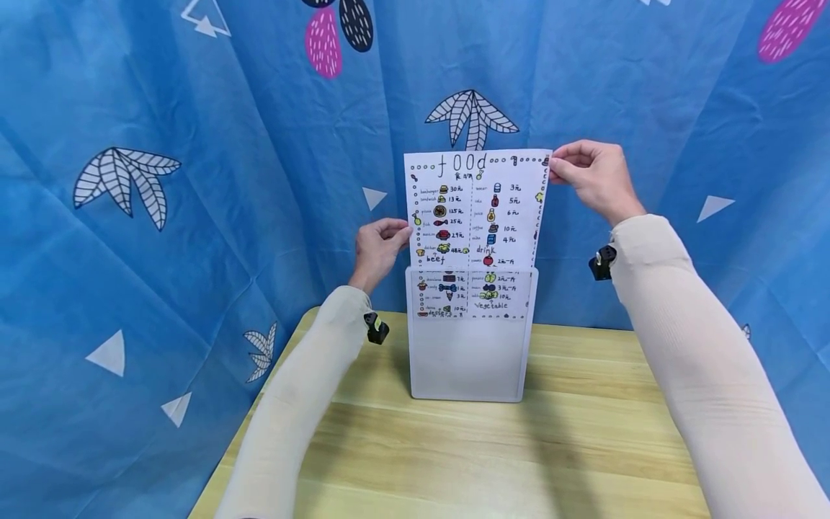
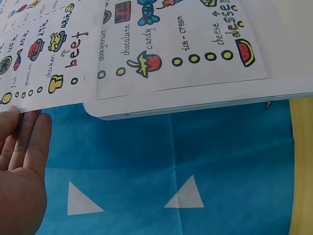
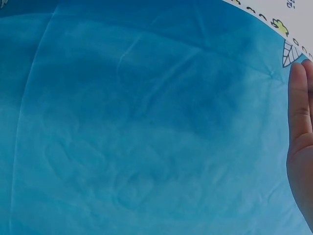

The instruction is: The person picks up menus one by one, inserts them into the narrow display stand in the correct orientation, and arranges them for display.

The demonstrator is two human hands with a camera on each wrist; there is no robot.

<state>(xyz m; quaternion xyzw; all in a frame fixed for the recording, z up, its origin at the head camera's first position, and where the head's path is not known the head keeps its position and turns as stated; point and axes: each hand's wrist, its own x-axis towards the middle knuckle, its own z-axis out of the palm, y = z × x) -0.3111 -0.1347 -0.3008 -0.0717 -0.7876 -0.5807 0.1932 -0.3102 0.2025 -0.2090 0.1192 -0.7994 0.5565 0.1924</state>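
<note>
A paper menu (image 1: pixel 454 209) headed "food", with small coloured drawings and prices, stands upright with its lower part inside a clear-fronted white display stand (image 1: pixel 467 360). My left hand (image 1: pixel 379 249) pinches the sheet's left edge at mid-height, above the stand's top. At the upper right corner, my right hand (image 1: pixel 598 176) pinches the sheet between thumb and fingers. In the left wrist view the lower rows of the menu (image 2: pixel 161 54) show behind the clear panel, the sheet's bottom edge a little slanted. The right wrist view catches only part of the right hand (image 3: pixel 301 147) and the sheet's edge.
The stand is on a light wood table (image 1: pixel 596 404), near its back edge. A blue patterned curtain (image 1: pixel 259 144) hangs close behind the table and along its left side. Black wrist cameras sit on both sleeves (image 1: pixel 655 288).
</note>
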